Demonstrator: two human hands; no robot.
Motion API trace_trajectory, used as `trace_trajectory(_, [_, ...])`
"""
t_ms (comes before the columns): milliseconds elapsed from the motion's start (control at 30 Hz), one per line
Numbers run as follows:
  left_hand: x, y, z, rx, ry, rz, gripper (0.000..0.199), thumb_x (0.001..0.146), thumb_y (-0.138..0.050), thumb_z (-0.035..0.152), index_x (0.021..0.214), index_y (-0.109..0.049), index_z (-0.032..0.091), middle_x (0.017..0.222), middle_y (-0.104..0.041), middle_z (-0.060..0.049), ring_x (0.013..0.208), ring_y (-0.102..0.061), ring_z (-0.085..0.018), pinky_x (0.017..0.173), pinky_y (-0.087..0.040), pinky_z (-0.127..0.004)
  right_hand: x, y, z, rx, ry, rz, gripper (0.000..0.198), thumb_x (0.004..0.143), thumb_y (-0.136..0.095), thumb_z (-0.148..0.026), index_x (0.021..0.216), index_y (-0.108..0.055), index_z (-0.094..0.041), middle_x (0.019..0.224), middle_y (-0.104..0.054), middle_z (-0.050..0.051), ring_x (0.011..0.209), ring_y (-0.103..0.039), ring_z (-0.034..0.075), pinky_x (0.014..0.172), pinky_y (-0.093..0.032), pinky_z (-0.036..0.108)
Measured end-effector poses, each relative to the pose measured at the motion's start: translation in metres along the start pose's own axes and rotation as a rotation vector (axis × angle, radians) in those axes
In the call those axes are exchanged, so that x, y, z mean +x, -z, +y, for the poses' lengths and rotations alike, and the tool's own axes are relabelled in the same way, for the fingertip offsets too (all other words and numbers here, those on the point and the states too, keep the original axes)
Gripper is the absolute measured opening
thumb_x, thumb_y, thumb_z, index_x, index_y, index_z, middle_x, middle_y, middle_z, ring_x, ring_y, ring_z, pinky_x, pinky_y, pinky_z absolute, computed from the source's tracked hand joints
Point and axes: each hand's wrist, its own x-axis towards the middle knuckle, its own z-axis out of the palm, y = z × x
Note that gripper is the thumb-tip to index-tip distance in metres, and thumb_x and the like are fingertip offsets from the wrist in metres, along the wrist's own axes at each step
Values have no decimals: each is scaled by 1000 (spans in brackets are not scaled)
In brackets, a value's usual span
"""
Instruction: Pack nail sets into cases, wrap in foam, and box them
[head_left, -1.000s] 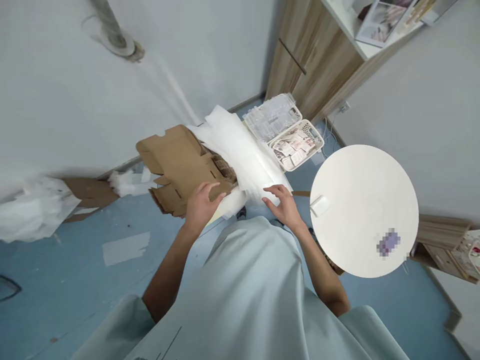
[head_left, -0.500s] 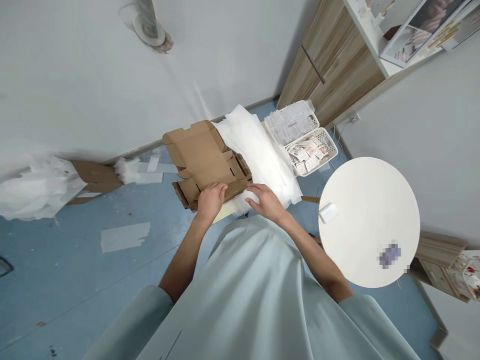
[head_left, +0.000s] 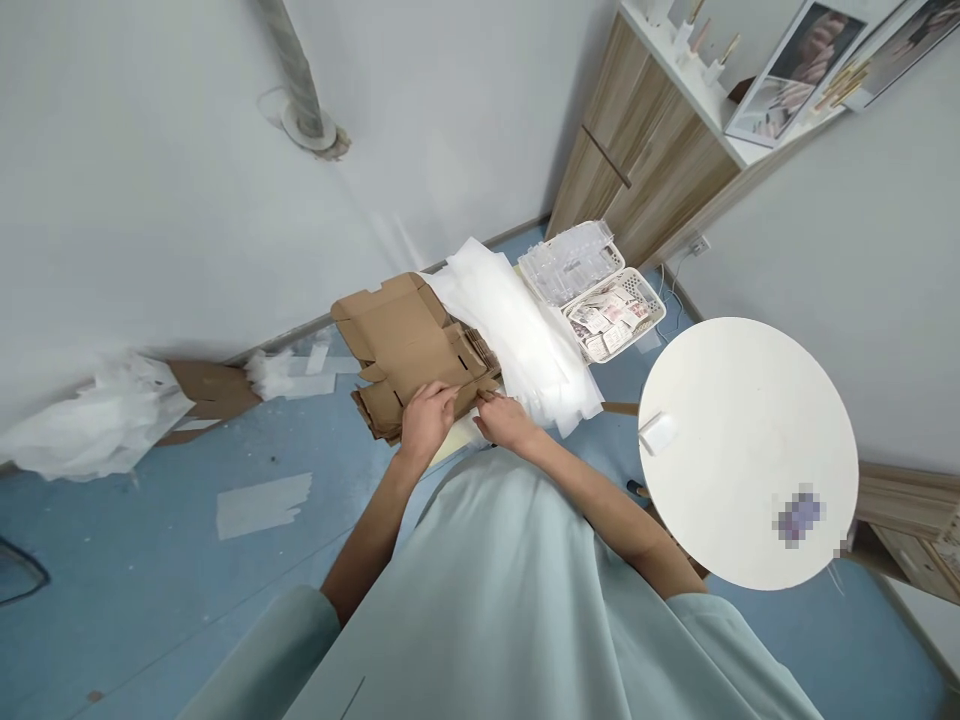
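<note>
A brown cardboard box (head_left: 409, 335), die-cut and mostly unfolded, lies on top of a stack of similar flat ones. My left hand (head_left: 429, 425) grips its near edge, thumb and fingers pressed together. At the near right corner my right hand (head_left: 506, 420) has its fingers curled round a side flap; the fingertips are partly hidden. Right beside the cardboard is a pile of white foam sheets (head_left: 517, 325). Under both stacks, a pale yellow surface (head_left: 454, 440) shows near my left wrist.
White baskets stand beyond the foam, one holding small packets (head_left: 615, 315), another clear plastic cases (head_left: 570, 262). A round white table (head_left: 750, 450) is at my right. Along the left wall lie white plastic wrapping (head_left: 105, 420) and another cardboard piece (head_left: 214, 390). A wooden cabinet (head_left: 637, 130) stands behind.
My right hand has moved left onto the corner of the cardboard, and its fingers have closed there. My left hand stays at the near edge. The camera view has shifted slightly.
</note>
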Motion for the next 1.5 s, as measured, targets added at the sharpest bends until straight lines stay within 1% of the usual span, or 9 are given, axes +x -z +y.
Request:
trace_trajectory(200, [-11, 65, 36, -20, -96, 305, 40, 105, -47, 31, 129, -79, 37, 119, -78, -5, 113, -72, -28, 105, -59, -46, 2, 3, -11, 10, 11, -5, 35, 100, -66, -22, 132, -70, -9, 144, -65, 25, 130, -67, 34, 99, -60, 40])
trace_trajectory(333, [-9, 100, 72, -15, -303, 453, 42, 109, -45, 30, 142, -71, 36, 135, -76, -3, 129, -71, -26, 115, -57, -48, -14, 17, -4, 160, 73, 96, 32, 102, -68, -25, 130, -71, -10, 141, -69, 22, 133, -67, 31, 105, -57, 37])
trace_trajectory(433, [0, 104, 105, 18, -522, 476, 47, 110, -43, 23, 149, -65, 36, 139, -75, -1, 134, -68, -24, 117, -57, -47, -50, 48, 21, 412, 51, 311, 26, 108, -58, -31, 126, -74, -22, 130, -77, 11, 116, -75, 25, 97, -59, 34])
trace_trajectory(567, [17, 79, 160, 62, -836, 390, 56, 110, -36, 11, 159, -55, 31, 144, -72, -3, 139, -65, -22, 116, -58, -44, -132, 104, 73, 733, -122, 823, 37, 109, -51, -47, 112, -78, -23, 112, -81, 7, 95, -75, 22, 82, -58, 33])
trace_trajectory(700, [33, 22, 227, 47, -1115, 219, 62, 109, -28, 4, 165, -47, 25, 150, -68, -7, 146, -58, -22, 119, -55, -42, -226, 136, 120, 821, -323, 1154, 38, 96, -70, -58, 99, -79, -21, 97, -79, 5, 83, -68, 20, 75, -53, 32])
trace_trajectory(800, [37, -37, 283, -8, -1293, 108, 63, 109, -31, 3, 167, -41, 24, 150, -67, -9, 148, -55, -22, 119, -55, -42, -287, 129, 151, 852, -513, 1264, 38, 87, -78, -59, 93, -78, -21, 92, -78, 4, 76, -65, 19, 68, -49, 31])
trace_trajectory(1067, [8, -228, 398, -102, -1568, -222, 65, 109, -33, 2, 171, -30, 22, 154, -62, -10, 152, -48, -22, 120, -55, -43, -432, 16, 250, 928, -1084, 1373, 43, 92, -65, -61, 80, -74, -21, 77, -75, 5, 71, -64, 21, 67, -47, 31])
trace_trajectory(1300, [-45, -393, 409, -50, -1615, -644, 63, 107, -33, 4, 168, -36, 19, 156, -60, -14, 152, -49, -22, 123, -51, -46, -500, -123, 309, 1117, -1225, 1425, 57, 84, -64, -74, 90, -76, -18, 90, -82, 14, 83, -74, 29, 79, -55, 38])
trace_trajectory(1500, [-79, -462, 389, 119, -1581, -857, 60, 105, -33, 2, 162, -44, 16, 158, -58, -16, 154, -46, -22, 125, -48, -45, -510, -213, 331, 1236, -1334, 1370, 67, 78, -61, -83, 87, -75, -18, 90, -82, 15, 87, -77, 32, 80, -59, 39])
